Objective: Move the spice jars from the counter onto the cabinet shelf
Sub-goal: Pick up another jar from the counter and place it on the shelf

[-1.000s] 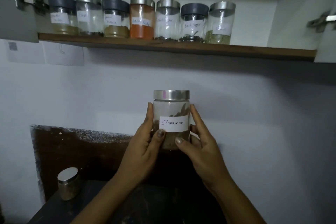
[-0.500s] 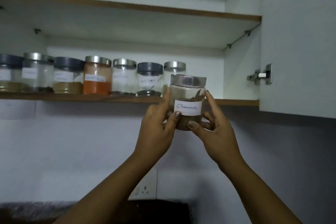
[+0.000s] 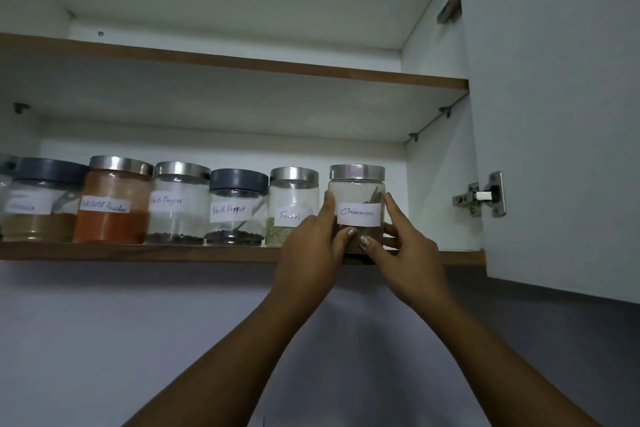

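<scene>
Head view, cabinet interior, looking up.

Hands: left hand [image 3: 310, 253] and right hand [image 3: 405, 255] both hold the Cinnamon jar [image 3: 356, 199], centre-right of frame. Left fingers lie up the jar's left side, right fingers up its right side. Both thumbs cross the front under the label, tips close together. Grip sits on the lower half; the steel lid is free. Both forearms rise from the bottom edge of the frame, extended and converging on the jar.

Jar position: upright, at the front edge of the lower shelf [image 3: 173, 252], at the right end of the row. The thumbs hide its base, so I cannot tell whether it is fully seated or just above the board. It stands just beside the Fennel jar [image 3: 292, 198]; the left hand lies between the two.

Further left along the row: dark-lidded Black Pepper jar [image 3: 237, 208], a steel-lidded pepper jar [image 3: 180, 204], an orange powder jar [image 3: 114, 201], and a dark-lidded jar [image 3: 41, 201] at the frame edge.

Step, as judged: placing this jar on the shelf, near the end of the step. Next move should be to settle the base flat, slide it back level with its neighbours, then release both hands without nudging the Fennel jar.

Surroundings: bare upper shelf [image 3: 242, 62] above, and an open cabinet door [image 3: 554, 114] with its hinge [image 3: 481, 196] at right.
</scene>
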Action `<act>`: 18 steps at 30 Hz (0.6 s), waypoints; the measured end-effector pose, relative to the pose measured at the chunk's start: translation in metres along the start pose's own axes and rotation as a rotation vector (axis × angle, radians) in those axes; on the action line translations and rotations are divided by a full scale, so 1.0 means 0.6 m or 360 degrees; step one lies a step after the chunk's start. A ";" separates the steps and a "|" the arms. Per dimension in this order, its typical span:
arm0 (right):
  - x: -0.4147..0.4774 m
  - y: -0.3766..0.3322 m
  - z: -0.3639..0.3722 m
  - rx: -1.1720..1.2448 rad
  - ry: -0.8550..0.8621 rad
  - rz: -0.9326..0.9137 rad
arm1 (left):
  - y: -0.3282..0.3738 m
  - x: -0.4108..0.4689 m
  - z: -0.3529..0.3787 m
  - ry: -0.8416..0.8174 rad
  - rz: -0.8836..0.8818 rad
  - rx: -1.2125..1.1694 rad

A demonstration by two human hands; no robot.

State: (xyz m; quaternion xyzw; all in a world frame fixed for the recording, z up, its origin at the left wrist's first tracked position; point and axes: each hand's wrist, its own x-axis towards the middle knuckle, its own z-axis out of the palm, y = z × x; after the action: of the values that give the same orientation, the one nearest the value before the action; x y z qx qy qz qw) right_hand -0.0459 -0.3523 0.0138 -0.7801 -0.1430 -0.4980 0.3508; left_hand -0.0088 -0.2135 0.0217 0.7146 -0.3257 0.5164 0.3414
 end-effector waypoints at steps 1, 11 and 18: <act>0.002 0.011 -0.001 -0.0083 -0.0001 0.0018 | 0.000 -0.004 0.007 0.0029 0.0020 0.0094; 0.009 0.048 0.032 -0.0607 0.0083 0.0016 | -0.010 -0.026 0.050 0.0352 0.0299 0.0727; 0.014 0.046 0.045 -0.0574 0.0240 0.0072 | -0.012 -0.037 0.057 0.0398 0.0343 0.0682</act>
State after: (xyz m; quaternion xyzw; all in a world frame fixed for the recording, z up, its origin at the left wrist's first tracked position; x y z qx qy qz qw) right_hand -0.0083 -0.3542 0.0029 -0.7937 -0.0071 -0.5646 0.2262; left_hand 0.0090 -0.2354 -0.0086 0.6623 -0.2386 0.6913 0.1630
